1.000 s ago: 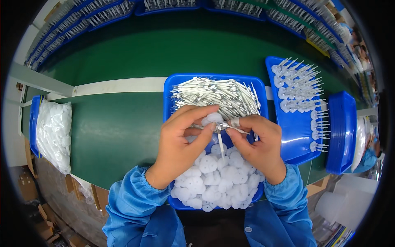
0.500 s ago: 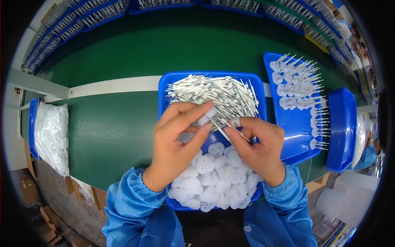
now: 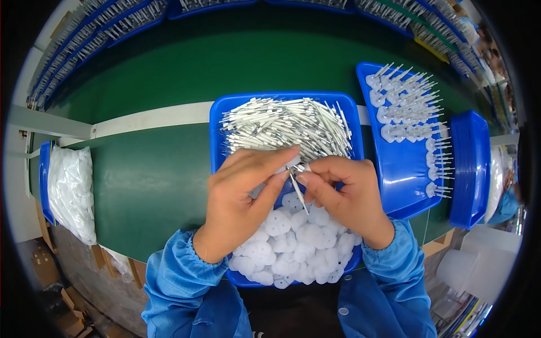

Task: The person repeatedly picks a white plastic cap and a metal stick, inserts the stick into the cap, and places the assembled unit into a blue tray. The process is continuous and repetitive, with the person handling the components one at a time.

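Over a blue tray [image 3: 214, 127], my left hand [image 3: 236, 194] pinches a translucent white plastic disc [image 3: 289, 164] between thumb and fingers. One thin white rod [image 3: 298, 193] slants down from the disc. My right hand [image 3: 355, 188] is closed at the disc's right side, its thumb and forefinger gripping a thin rod whose end shows at the fingertips; the fingers hide most of it. Behind the hands, the tray holds a heap of loose white rods with metal tips [image 3: 282, 127]. Nearer to me lies a pile of white discs with small holes [image 3: 293, 245].
To the right, a blue tray [image 3: 406, 180] carries rows of discs with rods standing in them [image 3: 403, 107]. Beside it sit stacked blue trays [image 3: 470, 169]. A clear bag of white parts [image 3: 70, 191] lies at the left. More filled trays [image 3: 135, 25] line the green table's [image 3: 146, 174] far side.
My right fingers have moved in closer to the disc. A rod now points down from it, and the rods that fanned from my right hand no longer show. The view has shifted slightly.
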